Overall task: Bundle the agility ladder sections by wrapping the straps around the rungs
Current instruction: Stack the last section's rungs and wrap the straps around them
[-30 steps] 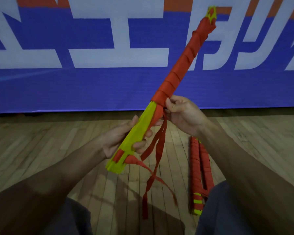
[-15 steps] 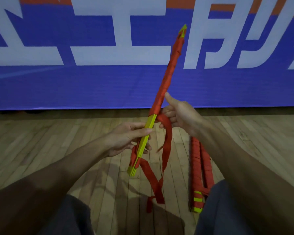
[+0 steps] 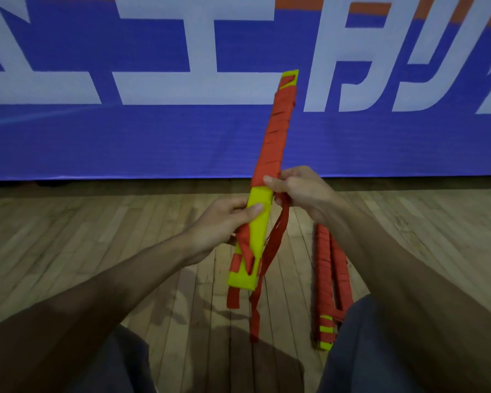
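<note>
Yellow rungs [image 3: 257, 231], stacked flat, stand raised in front of the person, leaning slightly right, their upper half already covered by spiral turns of the red strap [image 3: 275, 131]. The left hand [image 3: 221, 225] grips the bare yellow stretch, thumb laid across the flat face, which probably serves to steady and turn the stack while the strap feeds on. The right hand [image 3: 301, 191] pinches the strap just where the wrap ends, its thumb pressed on the last turn, seemingly to keep the coil tight. Below it the loose tail [image 3: 272, 248] hangs past the lower end of the stack, clear of the wooden floor [image 3: 97, 236] as far as can be told. A finished bundle [image 3: 328, 279] lies on the floor beside the right knee. Half a second ago the stack showed only its thin edge and the strap arched out in an open loop beside the raised right thumb; now the broad face shows, the loop is drawn in, and the tail hangs straighter.
</note>
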